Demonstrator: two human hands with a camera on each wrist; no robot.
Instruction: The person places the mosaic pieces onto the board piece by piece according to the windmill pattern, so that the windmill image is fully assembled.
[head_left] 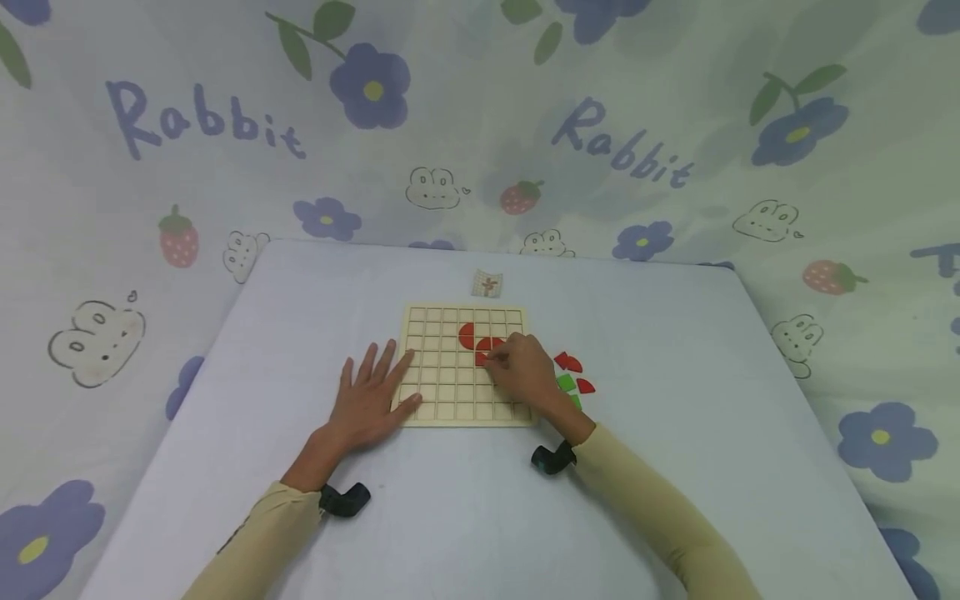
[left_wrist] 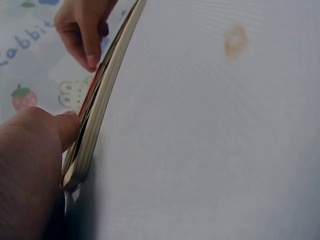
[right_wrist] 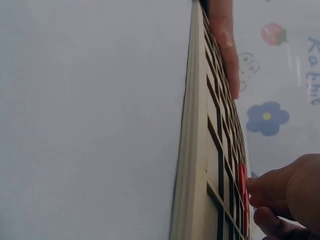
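A square wooden grid board (head_left: pixel 444 410) lies flat on the table. My left hand (head_left: pixel 367 404) rests on its left edge with fingers spread, thumb and fingertips on the frame. Over the middle right of the grid is my right hand (head_left: pixel 525 371), fingers curled and fingertips together at a small red piece (head_left: pixel 482 359) in a cell. Above that piece sit more red pieces, including a curved-edged one (head_left: pixel 467 336) to the upper left; the right hand partly covers this group. In the right wrist view, the fingertips meet the red piece (right_wrist: pixel 243 182) at the board's surface.
Loose red pieces (head_left: pixel 585 386) and green squares (head_left: pixel 566 382) lie right of the board, partly behind the right wrist. A small pattern card (head_left: pixel 487 283) lies beyond the board. White cloth covers the table (head_left: pixel 465 517), and a printed curtain (head_left: pixel 465 100) hangs behind.
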